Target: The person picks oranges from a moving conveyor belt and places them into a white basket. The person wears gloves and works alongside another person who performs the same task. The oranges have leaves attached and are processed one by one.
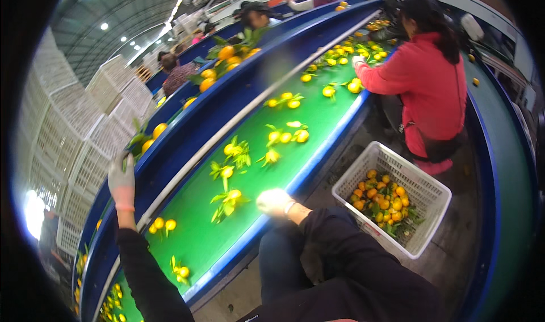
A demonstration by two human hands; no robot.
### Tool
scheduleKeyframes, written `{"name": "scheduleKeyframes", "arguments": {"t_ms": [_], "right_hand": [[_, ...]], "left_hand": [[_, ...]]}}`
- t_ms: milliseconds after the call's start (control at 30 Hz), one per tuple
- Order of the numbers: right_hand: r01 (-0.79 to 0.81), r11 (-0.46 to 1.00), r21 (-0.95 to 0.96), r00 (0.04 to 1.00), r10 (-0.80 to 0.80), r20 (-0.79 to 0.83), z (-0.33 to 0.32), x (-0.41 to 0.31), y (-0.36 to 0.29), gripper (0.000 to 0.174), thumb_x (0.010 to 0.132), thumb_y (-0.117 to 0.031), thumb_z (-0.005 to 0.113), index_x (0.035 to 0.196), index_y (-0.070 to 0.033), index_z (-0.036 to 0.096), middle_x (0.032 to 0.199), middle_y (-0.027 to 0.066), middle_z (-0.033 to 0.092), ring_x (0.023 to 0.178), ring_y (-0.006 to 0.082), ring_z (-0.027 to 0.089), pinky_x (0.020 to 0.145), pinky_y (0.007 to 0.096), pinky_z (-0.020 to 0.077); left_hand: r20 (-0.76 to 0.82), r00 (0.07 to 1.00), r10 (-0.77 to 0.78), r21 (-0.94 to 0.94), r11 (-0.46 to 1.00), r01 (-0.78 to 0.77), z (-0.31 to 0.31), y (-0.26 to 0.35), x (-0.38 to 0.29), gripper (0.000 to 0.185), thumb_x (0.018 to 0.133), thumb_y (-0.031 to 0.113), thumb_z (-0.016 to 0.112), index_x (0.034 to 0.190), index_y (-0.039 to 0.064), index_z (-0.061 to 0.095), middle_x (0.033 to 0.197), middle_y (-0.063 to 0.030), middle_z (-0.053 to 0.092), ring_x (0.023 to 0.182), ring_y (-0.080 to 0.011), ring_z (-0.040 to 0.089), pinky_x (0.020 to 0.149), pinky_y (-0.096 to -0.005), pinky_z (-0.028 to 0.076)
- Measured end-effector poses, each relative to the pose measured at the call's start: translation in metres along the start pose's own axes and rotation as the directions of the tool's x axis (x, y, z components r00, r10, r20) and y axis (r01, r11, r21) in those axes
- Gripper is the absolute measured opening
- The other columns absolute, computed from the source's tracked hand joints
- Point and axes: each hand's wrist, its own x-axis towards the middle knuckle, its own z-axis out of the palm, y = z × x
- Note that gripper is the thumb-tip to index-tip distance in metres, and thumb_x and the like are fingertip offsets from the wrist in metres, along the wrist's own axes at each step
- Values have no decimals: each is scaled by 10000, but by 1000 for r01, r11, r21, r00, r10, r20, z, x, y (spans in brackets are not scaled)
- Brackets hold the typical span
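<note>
My left hand (121,179), in a pale glove, reaches over the green conveyor belt (193,237) to the blue side wall of the raised channel behind it. Its fingers are at the wall's top, close to leafy oranges (153,136); a dark spot shows between them, and I cannot tell whether anything is held. Above the belt's near edge is my right hand (274,202), also gloved, overexposed and blurred, with its fingers seemingly curled. Whether it holds something is unclear. Just left of it lies a leafy citrus sprig (230,198), with more leafy citrus clusters (285,136) farther up the belt.
A white plastic crate (430,237) holding small oranges (383,200) stands on the floor to my right. Beyond it a co-worker in a red jacket (430,87) sits at the belt. Another conveyor (511,164) curves along the right. Stacked white crates (91,139) rise at left.
</note>
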Motion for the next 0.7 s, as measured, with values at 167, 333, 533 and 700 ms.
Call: {"name": "scheduleKeyframes", "arguments": {"t_ms": [167,333,533,700], "right_hand": [[-12,999,36,1000,12,11,-2,-1,0,213,911,-274,606,874,-138,766,915,124,755,886,340,723,791,462,575],[24,1000,0,998,-24,-65,9,0,8,202,921,-277,592,913,-152,750,954,125,743,917,340,713,819,464,569],[49,999,14,991,-47,-129,17,0,17,196,916,-294,638,931,-138,756,917,116,726,898,343,700,787,458,561],[48,999,11,996,-47,-73,13,-3,18,225,930,-313,613,916,-138,753,946,118,733,923,349,698,819,455,564]], "left_hand": [[-175,929,326,195,936,-292,10,67,-73,283,937,130,671,1196,19,693,1308,-173,647,1241,-376,596,1075,-461,471],[81,993,91,-338,939,-59,60,109,-163,341,893,61,674,1233,51,692,1351,-145,624,1288,-323,574,1110,-429,445],[390,901,-193,-580,708,403,133,143,-259,294,898,54,703,1192,32,695,1245,-138,669,1171,-278,635,1038,-362,489],[506,847,-167,-467,772,431,157,150,-310,281,901,175,700,1150,45,705,1200,-161,672,1184,-335,625,1050,-407,481]]}}
